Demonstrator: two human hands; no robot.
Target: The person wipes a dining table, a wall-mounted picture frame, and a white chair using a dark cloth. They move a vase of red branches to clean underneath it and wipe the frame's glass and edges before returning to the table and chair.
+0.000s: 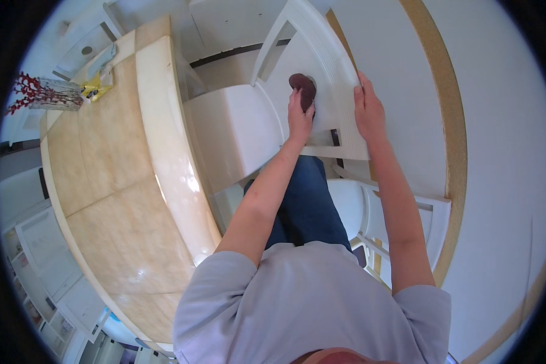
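My left hand [301, 113] holds a dark brown cloth [305, 88] against the panel in the back of a white chair [330, 59]. The cloth looks bunched, and part of it is under my fingers. Around the outer edge of the chair's ribbed top rail, my right hand [371, 111] has its grip, thumb on the near face. The chair's white seat [236, 127] reaches partly under the table edge to the left.
A marble-topped table [113, 168] runs along my left, bearing a vase with red twigs [57, 93] and a yellow packet [98, 86]. Another white chair [350, 204] is beside my legs. A white wall with a tan trim strip [450, 104] stands to the right.
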